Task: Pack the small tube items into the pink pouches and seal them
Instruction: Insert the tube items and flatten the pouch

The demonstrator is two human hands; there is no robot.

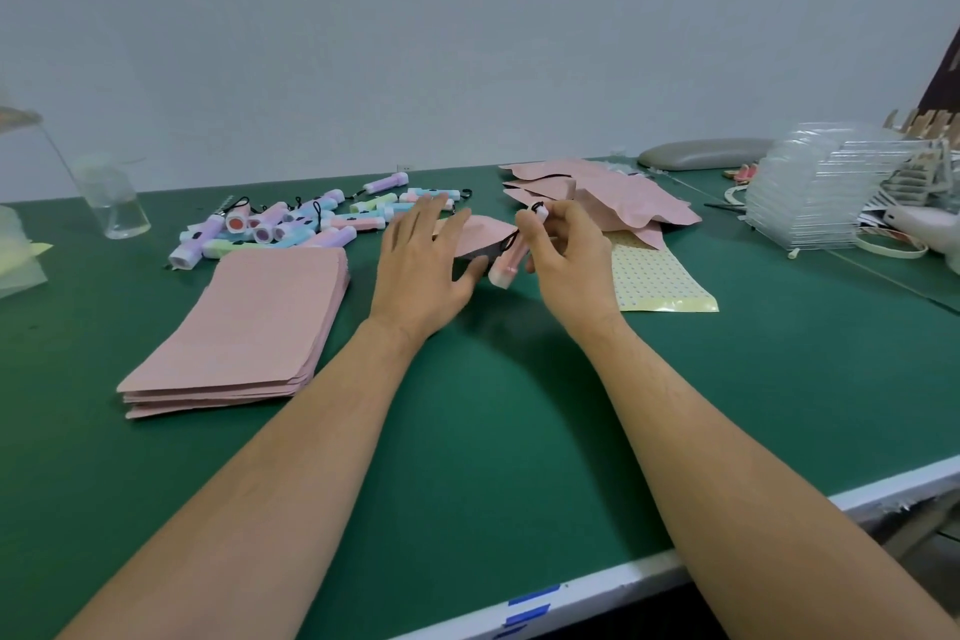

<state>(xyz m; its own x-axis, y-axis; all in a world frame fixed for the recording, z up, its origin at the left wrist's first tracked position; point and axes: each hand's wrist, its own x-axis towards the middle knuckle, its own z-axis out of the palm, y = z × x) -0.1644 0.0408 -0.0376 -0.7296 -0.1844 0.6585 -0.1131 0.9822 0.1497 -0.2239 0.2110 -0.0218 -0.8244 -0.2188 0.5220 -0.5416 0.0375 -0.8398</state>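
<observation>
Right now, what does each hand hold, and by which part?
The right hand pinches a pink tube by its cord end; the left hand holds a pink pouch by its open mouth.

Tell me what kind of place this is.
Probably a small hand-packing bench: a stack of flat pink pouches, a pile of pastel tube items and a heap of bulging pouches lie on a green work table. The right hand holds a pink tube at the open pouch the left hand grips.

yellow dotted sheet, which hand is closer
Right. The right hand, gripping the pink tube, overlaps the left edge of the yellow dotted sheet; the left hand, holding the pink pouch, is farther left.
</observation>
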